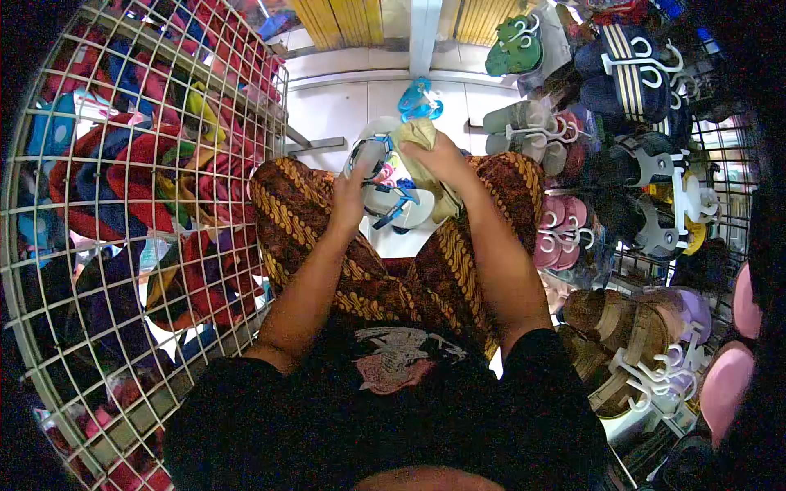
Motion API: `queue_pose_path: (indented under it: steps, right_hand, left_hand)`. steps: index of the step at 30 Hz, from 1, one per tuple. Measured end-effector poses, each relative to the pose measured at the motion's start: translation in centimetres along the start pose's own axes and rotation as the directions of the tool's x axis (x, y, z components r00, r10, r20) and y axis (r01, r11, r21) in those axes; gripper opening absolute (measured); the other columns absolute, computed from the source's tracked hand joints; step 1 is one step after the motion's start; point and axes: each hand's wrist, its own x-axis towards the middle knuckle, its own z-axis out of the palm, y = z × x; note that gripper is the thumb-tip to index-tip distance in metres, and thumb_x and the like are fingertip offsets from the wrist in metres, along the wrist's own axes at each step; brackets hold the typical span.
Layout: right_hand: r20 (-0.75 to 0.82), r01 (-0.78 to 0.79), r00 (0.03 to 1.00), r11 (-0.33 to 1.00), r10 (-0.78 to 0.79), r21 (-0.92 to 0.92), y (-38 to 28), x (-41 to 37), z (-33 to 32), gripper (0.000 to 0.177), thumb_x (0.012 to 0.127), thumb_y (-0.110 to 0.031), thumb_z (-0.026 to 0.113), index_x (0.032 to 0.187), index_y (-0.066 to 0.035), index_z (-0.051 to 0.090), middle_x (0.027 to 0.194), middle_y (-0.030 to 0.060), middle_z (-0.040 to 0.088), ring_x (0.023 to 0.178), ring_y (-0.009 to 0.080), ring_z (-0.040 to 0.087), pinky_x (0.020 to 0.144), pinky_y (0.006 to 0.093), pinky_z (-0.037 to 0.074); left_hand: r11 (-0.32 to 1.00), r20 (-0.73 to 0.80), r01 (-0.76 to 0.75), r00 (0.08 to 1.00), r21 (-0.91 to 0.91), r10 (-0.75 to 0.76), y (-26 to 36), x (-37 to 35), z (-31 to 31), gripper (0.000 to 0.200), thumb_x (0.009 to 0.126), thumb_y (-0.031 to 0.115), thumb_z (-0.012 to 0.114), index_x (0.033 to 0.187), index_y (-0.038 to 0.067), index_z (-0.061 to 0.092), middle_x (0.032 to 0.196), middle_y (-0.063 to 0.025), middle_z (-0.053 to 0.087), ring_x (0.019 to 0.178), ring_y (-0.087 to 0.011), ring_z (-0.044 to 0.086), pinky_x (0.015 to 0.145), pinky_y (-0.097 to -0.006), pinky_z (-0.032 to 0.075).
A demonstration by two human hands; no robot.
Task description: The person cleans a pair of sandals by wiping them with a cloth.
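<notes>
Between my knees is a pair of pale sandals [415, 211] with blue and dark straps. My left hand [350, 195] is closed on the left edge of the sandals. My right hand [442, 160] grips a crumpled khaki cloth [419, 134], which hangs down along the right side of the sandals. The cloth and my fingers hide part of the straps. Just beyond, a pair of bright blue flip-flops [420, 100] lies on the white tiled floor.
A wire grid rack [139, 176] with colourful footwear behind it rises close on my left. To my right hang several pairs on white hangers, among them green sandals [516, 47], pink sandals [562, 231] and brown sandals [614, 327]. A pale post [423, 41] stands ahead.
</notes>
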Motion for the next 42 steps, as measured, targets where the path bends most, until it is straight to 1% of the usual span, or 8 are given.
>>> queue_pose_path:
  steps: [10, 14, 18, 22, 26, 30, 34, 42]
  right_hand:
    - [-0.073, 0.082, 0.993, 0.980, -0.097, -0.181, -1.7, -0.5, 1.9, 0.049, 0.077, -0.042, 0.073, 0.111, -0.008, 0.064, 0.096, 0.0145, 0.069, 0.089, 0.0275, 0.067, 0.079, 0.0363, 0.051]
    - [-0.209, -0.193, 0.970, 0.919, 0.126, -0.343, -2.0, 0.4, 1.4, 0.046, 0.079, -0.041, 0.071, 0.109, -0.007, 0.065, 0.091, 0.0166, 0.069, 0.085, 0.0291, 0.067, 0.077, 0.0381, 0.051]
    - [0.015, -0.011, 1.000, 0.989, 0.013, -0.147, -1.3, -0.1, 1.7, 0.046, 0.076, -0.044, 0.073, 0.106, -0.009, 0.064, 0.094, 0.0152, 0.069, 0.084, 0.0299, 0.067, 0.077, 0.0386, 0.052]
    - [-0.226, -0.240, 0.948, 0.970, 0.226, -0.035, 1.0, 1.8, 1.1, 0.042, 0.080, -0.038, 0.071, 0.107, -0.007, 0.064, 0.094, 0.0141, 0.069, 0.085, 0.0226, 0.066, 0.079, 0.0358, 0.052]
    - [0.081, -0.073, 0.995, 0.993, 0.065, 0.094, -0.4, 0.5, 1.3, 0.042, 0.081, -0.036, 0.070, 0.108, -0.004, 0.063, 0.102, 0.0175, 0.068, 0.092, 0.0283, 0.067, 0.082, 0.0382, 0.051]
    - [-0.191, -0.129, 0.975, 0.990, 0.116, -0.058, 0.7, 1.3, 1.2, 0.042, 0.080, -0.034, 0.071, 0.108, -0.005, 0.062, 0.099, 0.0104, 0.068, 0.089, 0.0221, 0.065, 0.081, 0.0360, 0.050]
    - [0.114, -0.236, 0.969, 0.952, 0.218, 0.194, -0.9, 0.4, 1.1, 0.040, 0.081, -0.034, 0.070, 0.108, -0.005, 0.062, 0.096, 0.0107, 0.068, 0.084, 0.0234, 0.066, 0.077, 0.0370, 0.051]
    - [-0.124, -0.063, 0.991, 0.997, 0.058, -0.038, 1.7, 1.5, 1.4, 0.039, 0.083, -0.036, 0.069, 0.110, -0.007, 0.061, 0.096, 0.0114, 0.068, 0.088, 0.0227, 0.066, 0.078, 0.0376, 0.052]
  left_hand:
    - [0.986, -0.159, 0.153, 0.974, -0.067, -0.162, -4.8, 2.8, -1.2, 0.042, 0.086, 0.035, 0.053, 0.093, -0.004, 0.067, 0.085, -0.0125, 0.066, 0.075, -0.0206, 0.061, 0.069, -0.0334, 0.047]
    - [0.988, -0.086, 0.153, 0.984, -0.008, -0.153, -3.7, 2.3, -0.9, 0.040, 0.087, 0.033, 0.053, 0.092, -0.004, 0.068, 0.079, -0.0107, 0.066, 0.070, -0.0200, 0.060, 0.066, -0.0342, 0.047]
    - [0.982, -0.145, 0.157, 0.979, 0.105, -0.142, -2.1, 1.8, 0.0, 0.039, 0.087, 0.033, 0.054, 0.091, -0.004, 0.068, 0.073, -0.0102, 0.064, 0.066, -0.0192, 0.058, 0.065, -0.0348, 0.047]
    - [0.949, -0.185, 0.145, 0.978, 0.280, -0.095, -1.7, 1.5, -0.1, 0.041, 0.086, 0.033, 0.056, 0.093, -0.005, 0.069, 0.073, -0.0123, 0.065, 0.067, -0.0196, 0.059, 0.065, -0.0355, 0.047]
    - [0.956, -0.164, 0.218, 0.969, 0.198, -0.187, -3.1, 2.6, -0.6, 0.040, 0.085, 0.033, 0.057, 0.090, -0.005, 0.069, 0.071, -0.0122, 0.065, 0.065, -0.0195, 0.059, 0.063, -0.0345, 0.047]
    - [0.987, -0.123, 0.135, 0.985, 0.089, -0.123, -1.2, 1.6, 0.7, 0.038, 0.086, 0.032, 0.058, 0.082, -0.005, 0.068, 0.067, -0.0071, 0.063, 0.056, -0.0150, 0.055, 0.055, -0.0317, 0.045]
    - [0.988, -0.126, 0.087, 0.989, 0.131, -0.070, -1.8, 1.5, 0.4, 0.037, 0.087, 0.031, 0.058, 0.086, -0.004, 0.069, 0.067, -0.0043, 0.063, 0.058, -0.0127, 0.055, 0.055, -0.0302, 0.044]
    - [0.987, -0.075, 0.052, 0.996, 0.151, -0.041, -0.7, 1.0, 0.6, 0.035, 0.087, 0.029, 0.059, 0.088, -0.004, 0.070, 0.070, -0.0046, 0.065, 0.063, -0.0117, 0.056, 0.060, -0.0291, 0.046]
